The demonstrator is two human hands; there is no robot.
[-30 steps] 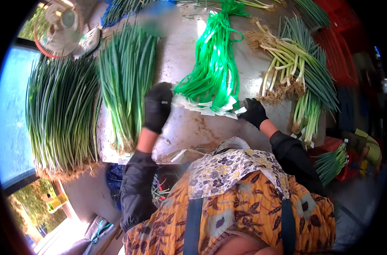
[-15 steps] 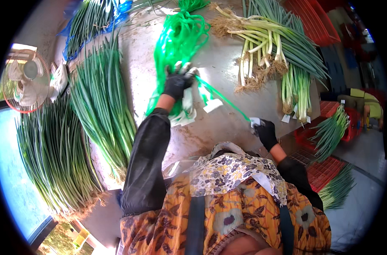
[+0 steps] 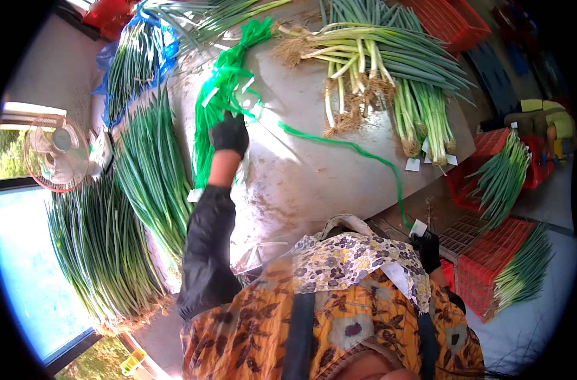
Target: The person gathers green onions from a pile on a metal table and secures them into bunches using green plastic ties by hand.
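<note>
My left hand [image 3: 230, 134], in a dark glove, is closed at the near part of a bundle of green plastic strips [image 3: 222, 95] with white tags. Its fingertips are partly hidden among the strips. Down at the table's right front corner, my right hand [image 3: 427, 249], also gloved, grips one end of a single green strip [image 3: 358, 149] by its white tag [image 3: 418, 228]. That strip runs slack across the table, its other end lying free to the right of the bundle.
Spring onions [image 3: 364, 47] with roots lie at the far right of the table [image 3: 339, 196]. Long spring onion bunches [image 3: 152, 164] line the left side, near a fan [image 3: 57, 145]. Red crates [image 3: 491, 266] with more spring onions stand at right; another person [image 3: 548, 120] is beyond.
My right hand has moved down and right, drawing the strip clear of the bundle; the strip has gone from taut to slack. My left hand has moved left with the bundle, its fingers now curled.
</note>
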